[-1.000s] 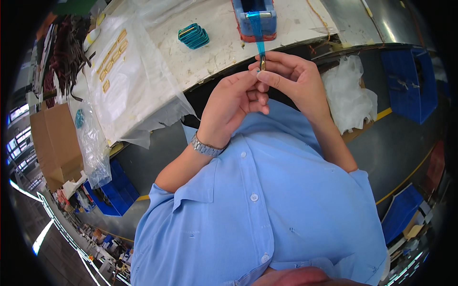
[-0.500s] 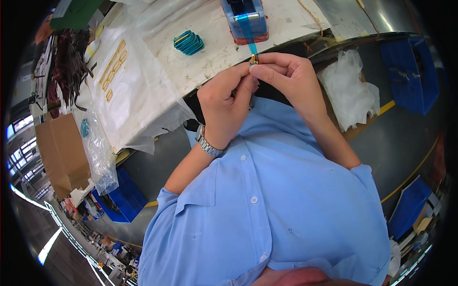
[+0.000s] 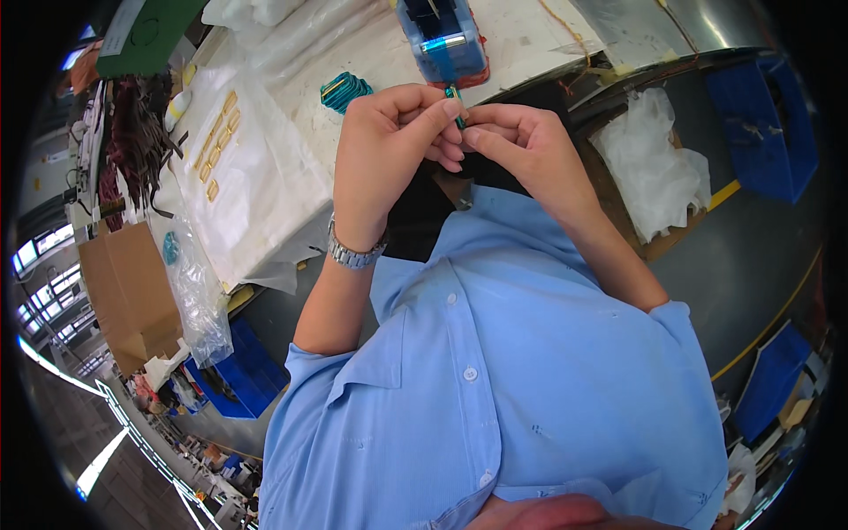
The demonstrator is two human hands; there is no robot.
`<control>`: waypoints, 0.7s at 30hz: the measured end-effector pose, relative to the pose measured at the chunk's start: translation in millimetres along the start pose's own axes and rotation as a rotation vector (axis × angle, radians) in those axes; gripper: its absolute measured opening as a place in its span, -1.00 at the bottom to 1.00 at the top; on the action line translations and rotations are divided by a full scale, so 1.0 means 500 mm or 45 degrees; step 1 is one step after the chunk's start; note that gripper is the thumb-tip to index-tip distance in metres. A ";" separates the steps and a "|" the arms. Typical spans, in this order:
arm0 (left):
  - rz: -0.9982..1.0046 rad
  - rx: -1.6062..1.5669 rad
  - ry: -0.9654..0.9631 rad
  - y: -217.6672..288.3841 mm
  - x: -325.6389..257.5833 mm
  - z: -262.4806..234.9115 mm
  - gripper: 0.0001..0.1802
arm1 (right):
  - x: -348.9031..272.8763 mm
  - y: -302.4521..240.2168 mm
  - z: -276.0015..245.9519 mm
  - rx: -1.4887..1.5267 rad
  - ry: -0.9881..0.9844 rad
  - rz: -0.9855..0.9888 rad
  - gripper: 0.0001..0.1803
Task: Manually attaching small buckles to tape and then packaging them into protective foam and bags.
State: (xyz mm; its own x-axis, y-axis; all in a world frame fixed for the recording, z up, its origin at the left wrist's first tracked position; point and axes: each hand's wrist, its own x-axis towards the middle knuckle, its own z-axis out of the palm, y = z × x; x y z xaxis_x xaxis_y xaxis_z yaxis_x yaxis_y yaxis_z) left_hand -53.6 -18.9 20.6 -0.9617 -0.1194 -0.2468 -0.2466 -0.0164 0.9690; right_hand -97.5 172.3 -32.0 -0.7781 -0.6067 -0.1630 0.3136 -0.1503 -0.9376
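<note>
My left hand (image 3: 389, 146) and my right hand (image 3: 534, 155) meet just off the front edge of the table. Between their fingertips is a small gold metal piece wrapped in teal tape (image 3: 455, 94); both hands pinch it, and the fingers hide most of its shape. Just beyond it stands a blue tape dispenser (image 3: 442, 35) with a strip of teal tape (image 3: 439, 58) over its front. Whether that strip still joins the piece, I cannot tell. A stack of teal-wrapped pieces (image 3: 345, 92) lies left of the dispenser.
Several gold rectangular rings (image 3: 212, 159) lie in a row on white plastic sheeting (image 3: 256, 190). Dark strips (image 3: 132, 141) hang at the left. A cardboard box (image 3: 128, 291) and a blue bin (image 3: 238, 371) stand below left; white bagged material (image 3: 649, 163) and another blue bin (image 3: 764, 128) are at right.
My left hand has risen and turned upright, bringing its thumb and fingers onto the piece. The piece moved slightly left and up, nearer the dispenser; the long stretched tape no longer shows.
</note>
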 end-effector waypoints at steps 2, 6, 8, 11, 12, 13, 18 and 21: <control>-0.040 0.019 -0.043 0.012 0.014 -0.013 -0.75 | 0.008 -0.006 -0.009 -0.042 -0.057 0.013 -0.61; -0.181 -0.073 -0.155 0.018 0.034 -0.038 -0.75 | 0.028 -0.017 -0.012 -0.190 -0.071 -0.200 -0.49; -0.210 -0.089 -0.191 0.021 0.039 -0.050 -0.75 | 0.049 -0.012 -0.017 -0.150 -0.106 -0.246 -0.44; -0.263 -0.122 -0.240 0.027 0.047 -0.061 -0.73 | 0.069 -0.006 -0.019 -0.107 -0.179 -0.334 -0.39; -0.288 -0.138 -0.256 0.028 0.050 -0.064 -0.72 | 0.073 -0.006 -0.019 -0.101 -0.213 -0.377 -0.40; -0.287 -0.133 -0.256 0.027 0.054 -0.067 -0.72 | 0.075 -0.008 -0.020 -0.098 -0.212 -0.381 -0.40; -0.357 -0.327 -0.295 0.016 0.069 -0.078 -0.70 | 0.073 -0.008 -0.011 -0.221 -0.108 -0.461 -0.50; -0.424 -0.468 -0.256 0.018 0.072 -0.073 -0.69 | 0.076 0.002 -0.006 -0.221 -0.057 -0.514 -0.50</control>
State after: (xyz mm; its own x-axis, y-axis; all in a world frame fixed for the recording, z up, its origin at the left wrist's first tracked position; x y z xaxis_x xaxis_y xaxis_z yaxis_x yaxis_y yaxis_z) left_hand -85.8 -59.4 20.9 -0.8512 0.1440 -0.5047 -0.5192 -0.3721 0.7694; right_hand -128.5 151.6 -40.1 -0.7941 -0.5599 0.2364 -0.1096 -0.2507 -0.9618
